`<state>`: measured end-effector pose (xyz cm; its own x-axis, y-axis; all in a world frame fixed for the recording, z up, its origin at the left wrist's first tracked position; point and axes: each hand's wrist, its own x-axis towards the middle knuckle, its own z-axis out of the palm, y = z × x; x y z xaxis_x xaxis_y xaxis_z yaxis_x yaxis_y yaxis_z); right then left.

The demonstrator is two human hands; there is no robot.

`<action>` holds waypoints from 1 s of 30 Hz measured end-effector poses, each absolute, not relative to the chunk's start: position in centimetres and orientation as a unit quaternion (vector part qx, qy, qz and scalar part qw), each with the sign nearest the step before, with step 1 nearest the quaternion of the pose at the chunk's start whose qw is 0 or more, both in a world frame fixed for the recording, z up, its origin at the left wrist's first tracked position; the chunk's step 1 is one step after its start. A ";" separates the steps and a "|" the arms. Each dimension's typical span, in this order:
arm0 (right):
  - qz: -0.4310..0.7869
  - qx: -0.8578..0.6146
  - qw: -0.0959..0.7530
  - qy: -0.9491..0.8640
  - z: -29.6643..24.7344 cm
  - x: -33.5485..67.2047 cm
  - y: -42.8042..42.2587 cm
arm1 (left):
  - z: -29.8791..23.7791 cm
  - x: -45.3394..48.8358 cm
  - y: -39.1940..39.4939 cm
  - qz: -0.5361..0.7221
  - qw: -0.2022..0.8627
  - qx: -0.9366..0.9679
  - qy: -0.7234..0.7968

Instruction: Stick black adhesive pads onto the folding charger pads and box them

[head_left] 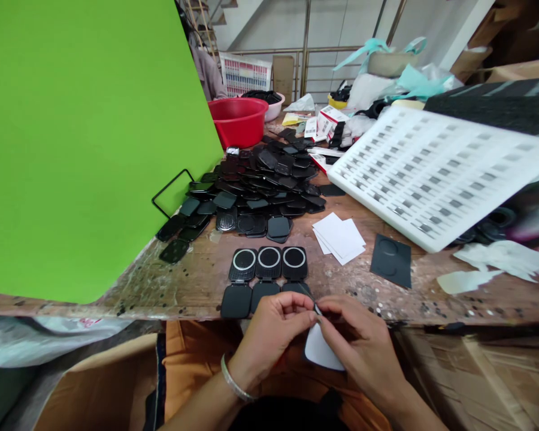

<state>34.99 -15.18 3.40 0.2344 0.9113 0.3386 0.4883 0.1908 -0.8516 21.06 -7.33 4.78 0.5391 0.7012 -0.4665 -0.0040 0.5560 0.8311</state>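
Close to the table's front edge, both hands meet on a small rounded sheet with a white face and a dark rim [324, 350]. My left hand [281, 323], with a bracelet at the wrist, pinches its upper corner between thumb and fingers. My right hand [357, 332] grips the same sheet from the other side, thumb on the white face. Just beyond lie three opened black hinged folding pads; their upper halves carry pale rings, such as the middle one [268, 261]. The lower halves [236, 301] are plain black, and my fingers partly hide the right one.
A heap of black pads [269, 173] spreads behind. White paper squares [340, 237] and a dark embossed sheet [390, 261] lie right of centre. A white slotted tray [440, 173] leans at right. A red basin [242, 123] stands behind; a green panel [85, 137] blocks the left.
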 end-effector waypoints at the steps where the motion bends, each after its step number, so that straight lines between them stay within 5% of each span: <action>1: 0.221 -0.603 0.511 -0.572 3.4 34.9 -15.2 | 4.7 21.1 -7.4 0.227 0.767 0.424 0.424; 9: 0.412 -0.677 0.518 -0.323 2.9 38.8 -15.2 | 4.8 20.6 -7.1 0.192 0.769 0.440 0.422; 14: 0.238 -0.732 0.634 -0.073 3.5 44.7 -16.3 | 4.1 18.7 -6.5 0.125 0.801 0.431 0.397; 21: 0.010 -0.725 0.481 -0.492 3.7 40.3 -17.0 | 3.8 21.2 -7.7 0.154 0.845 0.416 0.299; 24: 0.006 -0.615 0.470 -0.633 2.9 37.6 -16.4 | 3.9 22.4 -7.9 0.175 0.879 0.364 0.254; 30: 0.115 -0.620 0.466 -0.620 2.5 36.4 -15.9 | 3.0 22.2 -7.7 0.205 0.843 0.360 0.342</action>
